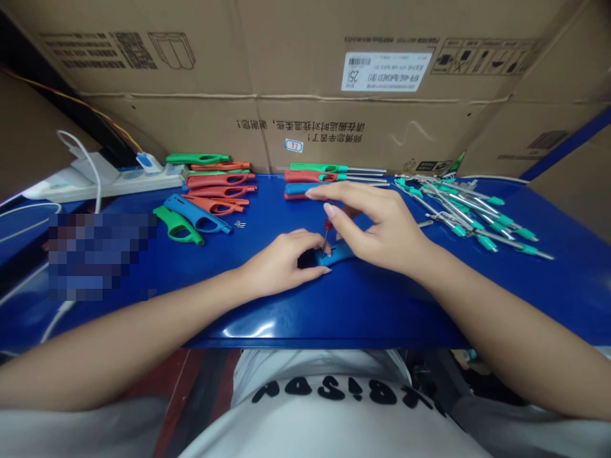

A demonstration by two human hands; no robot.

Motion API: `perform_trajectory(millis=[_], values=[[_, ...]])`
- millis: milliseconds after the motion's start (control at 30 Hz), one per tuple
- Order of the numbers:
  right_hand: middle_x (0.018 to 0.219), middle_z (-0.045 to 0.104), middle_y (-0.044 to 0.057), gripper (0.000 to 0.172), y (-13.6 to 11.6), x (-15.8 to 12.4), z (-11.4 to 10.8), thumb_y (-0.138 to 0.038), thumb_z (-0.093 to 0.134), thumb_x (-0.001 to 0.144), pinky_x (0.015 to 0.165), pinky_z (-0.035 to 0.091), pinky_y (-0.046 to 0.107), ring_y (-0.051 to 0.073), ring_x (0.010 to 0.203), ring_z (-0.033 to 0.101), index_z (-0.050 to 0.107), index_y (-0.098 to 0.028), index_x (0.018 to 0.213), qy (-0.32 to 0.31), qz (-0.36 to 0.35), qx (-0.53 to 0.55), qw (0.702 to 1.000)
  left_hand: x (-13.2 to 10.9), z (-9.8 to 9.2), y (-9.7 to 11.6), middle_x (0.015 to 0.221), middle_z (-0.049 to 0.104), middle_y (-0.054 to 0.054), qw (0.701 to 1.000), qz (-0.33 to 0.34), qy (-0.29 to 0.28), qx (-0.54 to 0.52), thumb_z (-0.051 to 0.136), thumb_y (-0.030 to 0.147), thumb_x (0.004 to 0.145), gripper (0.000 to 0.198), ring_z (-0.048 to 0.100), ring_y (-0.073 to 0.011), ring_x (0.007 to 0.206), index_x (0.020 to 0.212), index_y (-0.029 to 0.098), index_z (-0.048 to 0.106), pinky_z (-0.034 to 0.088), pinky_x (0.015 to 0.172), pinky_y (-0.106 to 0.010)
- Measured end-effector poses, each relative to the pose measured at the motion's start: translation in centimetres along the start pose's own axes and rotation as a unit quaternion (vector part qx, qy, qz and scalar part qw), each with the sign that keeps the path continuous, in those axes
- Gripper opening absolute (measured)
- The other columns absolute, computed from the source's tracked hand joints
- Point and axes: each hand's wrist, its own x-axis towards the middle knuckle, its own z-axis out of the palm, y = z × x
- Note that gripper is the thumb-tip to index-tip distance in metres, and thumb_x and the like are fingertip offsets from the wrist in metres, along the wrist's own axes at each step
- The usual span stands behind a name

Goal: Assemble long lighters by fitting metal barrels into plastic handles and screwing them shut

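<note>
My left hand (281,259) rests on the table, its fingers closed round one end of a blue lighter casing (341,252) lying flat. Above it, my right hand (389,229) grips a small screwdriver (325,242) with a red handle. The screwdriver stands nearly upright, its tip down at the casing's left end. Whether a screw sits under the tip is too small to tell. Part of the casing is hidden behind my right hand. Behind that hand lie a red lighter (310,176), a green lighter (317,167) and a blue one (296,191).
Several red lighter casings (222,180), a blue casing (193,213) and a green casing (179,224) lie at left, near tiny screws (240,224). Metal lighter tubes (470,207) with teal parts are piled at right. Behind stand a power strip (114,184) and a cardboard wall (200,127).
</note>
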Motion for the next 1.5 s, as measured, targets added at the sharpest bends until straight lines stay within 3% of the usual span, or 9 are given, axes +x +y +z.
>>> perform_trajectory(millis=[100, 267, 400, 533, 633, 867, 1133, 1333, 1500], values=[[0.109, 0.076, 0.005, 0.029, 0.01, 0.1, 0.0, -0.026, 0.052, 0.1, 0.068, 0.055, 0.027, 0.011, 0.062, 0.065, 0.067, -0.019, 0.124, -0.015, 0.029, 0.054, 0.998, -0.02, -0.01, 0.04, 0.106, 0.071, -0.002, 1.0, -0.005, -0.002, -0.006, 0.073, 0.027, 0.088, 0.02, 0.068, -0.0194, 0.101, 0.104, 0.02, 0.063, 0.052, 0.093, -0.032], [0.094, 0.077, 0.006, 0.021, 0.38, 0.01, -0.16, -0.038, 0.064, 0.095, 0.072, 0.052, 0.029, 0.017, 0.075, 0.069, 0.073, -0.018, 0.095, 0.024, -0.029, -0.084, 0.996, -0.07, 0.05, -0.06, 0.105, 0.071, -0.003, 1.0, -0.005, 0.0, 0.002, 0.073, 0.028, 0.088, 0.02, 0.068, -0.0203, 0.1, 0.103, 0.021, 0.063, 0.053, 0.092, -0.033], [0.118, 0.074, 0.01, 0.029, 0.32, 0.13, -0.15, -0.029, 0.048, 0.102, 0.083, 0.054, 0.032, 0.02, 0.1, 0.07, 0.071, -0.019, 0.117, -0.009, -0.019, -0.069, 0.997, -0.04, -0.01, -0.03, 0.105, 0.071, -0.003, 1.0, -0.009, -0.002, 0.0, 0.073, 0.029, 0.088, 0.021, 0.068, -0.0202, 0.1, 0.105, 0.02, 0.063, 0.053, 0.092, -0.033], [0.11, 0.075, 0.007, 0.029, 0.4, 0.21, -0.01, -0.023, 0.048, 0.101, 0.075, 0.056, 0.029, 0.015, 0.08, 0.071, 0.072, -0.02, 0.118, -0.016, 0.006, 0.039, 0.999, -0.03, -0.02, 0.01, 0.107, 0.072, -0.003, 1.0, -0.009, -0.003, -0.006, 0.073, 0.028, 0.088, 0.021, 0.067, -0.0201, 0.102, 0.105, 0.02, 0.064, 0.052, 0.093, -0.033], [0.105, 0.077, 0.006, 0.024, 0.46, -0.03, 0.05, -0.032, 0.062, 0.097, 0.074, 0.056, 0.029, 0.015, 0.073, 0.069, 0.073, -0.02, 0.114, 0.018, -0.004, -0.006, 1.0, -0.04, 0.02, -0.03, 0.106, 0.071, -0.003, 1.0, -0.001, 0.0, -0.002, 0.073, 0.027, 0.088, 0.021, 0.067, -0.0194, 0.101, 0.104, 0.02, 0.063, 0.052, 0.093, -0.032], [0.126, 0.071, 0.009, 0.037, 0.0, -0.03, 0.07, -0.029, 0.043, 0.104, 0.088, 0.056, 0.033, 0.021, 0.105, 0.07, 0.061, -0.022, 0.136, -0.027, -0.021, -0.046, 0.998, 0.0, -0.08, 0.0, 0.105, 0.07, -0.003, 1.0, -0.007, -0.006, -0.007, 0.073, 0.027, 0.089, 0.021, 0.067, -0.0197, 0.1, 0.105, 0.02, 0.063, 0.052, 0.092, -0.032], [0.102, 0.077, 0.007, 0.024, 0.4, -0.25, 0.11, -0.041, 0.063, 0.096, 0.076, 0.054, 0.028, 0.019, 0.081, 0.072, 0.071, -0.02, 0.104, 0.01, -0.021, -0.087, 0.996, -0.06, 0.01, -0.1, 0.105, 0.071, -0.003, 1.0, -0.002, -0.002, -0.004, 0.072, 0.028, 0.088, 0.019, 0.067, -0.0209, 0.102, 0.103, 0.02, 0.063, 0.052, 0.093, -0.034], [0.113, 0.075, 0.007, 0.032, 0.37, -0.06, 0.14, -0.027, 0.043, 0.105, 0.072, 0.055, 0.026, 0.012, 0.073, 0.07, 0.063, -0.019, 0.128, -0.035, 0.008, 0.05, 0.998, -0.05, -0.04, -0.03, 0.107, 0.072, -0.003, 1.0, -0.005, -0.003, -0.002, 0.073, 0.029, 0.089, 0.021, 0.067, -0.0201, 0.102, 0.105, 0.02, 0.064, 0.052, 0.094, -0.033], [0.093, 0.077, 0.004, 0.017, 0.8, 0.2, -0.4, -0.028, 0.058, 0.098, 0.071, 0.053, 0.026, 0.014, 0.069, 0.068, 0.072, -0.019, 0.102, -0.005, -0.024, -0.01, 1.0, -0.13, 0.05, 0.06, 0.109, 0.073, -0.003, 1.0, -0.006, -0.001, 0.0, 0.072, 0.028, 0.089, 0.02, 0.068, -0.0201, 0.103, 0.107, 0.021, 0.065, 0.053, 0.094, -0.033]])
